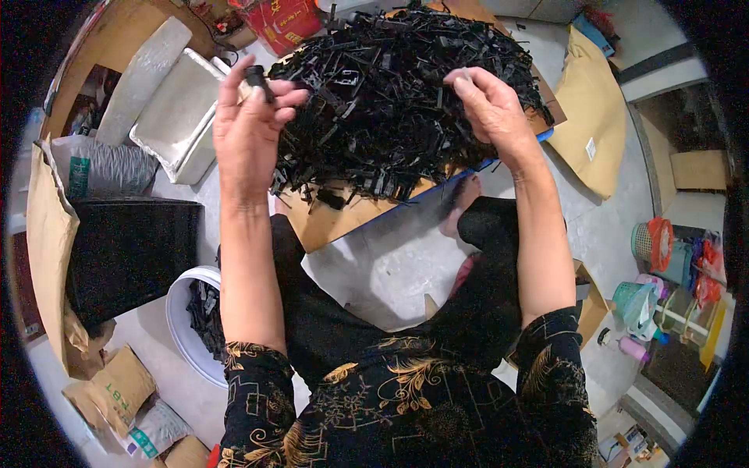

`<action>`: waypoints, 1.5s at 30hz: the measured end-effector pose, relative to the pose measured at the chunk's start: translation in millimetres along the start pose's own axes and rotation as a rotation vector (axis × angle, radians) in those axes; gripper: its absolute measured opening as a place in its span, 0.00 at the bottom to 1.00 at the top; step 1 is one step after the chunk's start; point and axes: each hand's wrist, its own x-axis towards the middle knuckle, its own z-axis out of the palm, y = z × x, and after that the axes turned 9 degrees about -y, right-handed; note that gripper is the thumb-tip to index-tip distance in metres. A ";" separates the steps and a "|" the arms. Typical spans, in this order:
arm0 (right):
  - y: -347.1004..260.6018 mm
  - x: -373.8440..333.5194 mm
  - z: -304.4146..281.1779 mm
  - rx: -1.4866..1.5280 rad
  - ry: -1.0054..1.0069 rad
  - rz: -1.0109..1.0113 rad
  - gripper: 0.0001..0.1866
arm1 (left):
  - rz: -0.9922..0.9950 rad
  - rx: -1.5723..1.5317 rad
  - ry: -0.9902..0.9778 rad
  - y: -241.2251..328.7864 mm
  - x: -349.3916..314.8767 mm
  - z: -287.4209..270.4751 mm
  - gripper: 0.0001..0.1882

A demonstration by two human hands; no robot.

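Observation:
My left hand (248, 129) is raised over the left side of a large heap of small black plastic parts (390, 117). Its thumb and fingers grip a short, dark black plastic piece (257, 82); the piece's exact kind is not clear. Above the heap's right side is my right hand (491, 105), with thumb and fingertips pressed together. Whatever may be between those fingertips is hidden. The heap lies on a cardboard sheet (324, 222), which has a blue edge along its near right side.
Left of my legs stands a white bucket (176, 324) with black parts inside. Further left are a black box (136, 253) and a white foam box (175, 117). A tan paper sack (593, 117) lies at the right, with baskets and bottles (633, 349) below it.

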 end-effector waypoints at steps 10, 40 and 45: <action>32.0 -29.1 52.4 -0.924 -0.292 -0.186 0.18 | 0.008 -0.173 0.085 1.2 -7.9 -32.3 0.16; 5.9 11.2 30.0 0.362 -0.118 0.104 0.13 | -0.426 -0.303 -0.080 -35.2 -8.9 34.0 0.13; 8.8 14.9 53.9 0.407 -0.165 0.043 0.13 | -0.467 -0.181 -0.065 -37.4 -7.4 48.2 0.25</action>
